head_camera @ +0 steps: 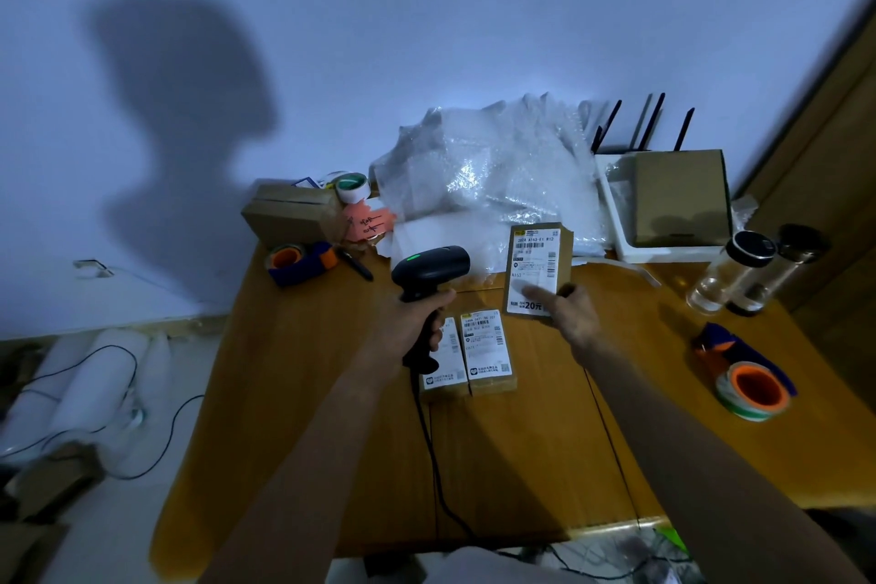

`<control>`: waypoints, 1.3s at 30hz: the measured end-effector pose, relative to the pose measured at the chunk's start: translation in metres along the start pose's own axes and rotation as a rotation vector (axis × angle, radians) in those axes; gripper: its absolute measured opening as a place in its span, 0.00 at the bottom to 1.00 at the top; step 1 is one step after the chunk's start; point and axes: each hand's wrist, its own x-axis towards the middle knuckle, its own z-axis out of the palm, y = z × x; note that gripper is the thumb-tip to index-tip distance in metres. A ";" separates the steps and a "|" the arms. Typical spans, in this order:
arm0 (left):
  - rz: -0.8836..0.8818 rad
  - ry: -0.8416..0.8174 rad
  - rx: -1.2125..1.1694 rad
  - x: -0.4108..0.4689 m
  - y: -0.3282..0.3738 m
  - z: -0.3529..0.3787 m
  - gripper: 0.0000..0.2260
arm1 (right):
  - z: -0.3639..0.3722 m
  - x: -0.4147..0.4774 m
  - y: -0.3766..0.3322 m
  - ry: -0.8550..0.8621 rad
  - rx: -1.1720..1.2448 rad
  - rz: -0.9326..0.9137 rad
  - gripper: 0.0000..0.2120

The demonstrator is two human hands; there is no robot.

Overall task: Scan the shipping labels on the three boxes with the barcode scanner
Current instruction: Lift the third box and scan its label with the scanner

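Observation:
My left hand [411, 327] grips the handle of a black corded barcode scanner [429, 269], whose head shows a green light and points right. My right hand [571, 312] holds a small cardboard box [535, 273] tilted up above the table, its white shipping label facing me, thumb on the label's lower part. Two more labelled boxes lie flat side by side on the wooden table [521, 441]: one [487, 351] in plain sight, the other [443, 363] partly hidden behind the scanner handle and my left hand.
Bubble wrap [493, 175] is heaped at the back. A tape dispenser [301, 262] and brown boxes [289, 213] sit back left. A white tray with a box [678, 199] and a router stand back right, bottles [739, 273] beside them. An orange tape roll [753, 389] lies right.

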 end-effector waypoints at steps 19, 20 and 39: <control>-0.124 0.072 -0.062 -0.003 -0.043 0.003 0.13 | -0.037 0.007 0.071 0.173 -0.053 0.285 0.35; -0.125 0.071 -0.068 -0.003 -0.046 0.002 0.12 | -0.038 0.007 0.075 0.190 -0.070 0.297 0.33; -0.117 0.069 -0.058 -0.005 -0.076 -0.015 0.11 | -0.025 0.011 0.105 0.227 -0.246 0.346 0.30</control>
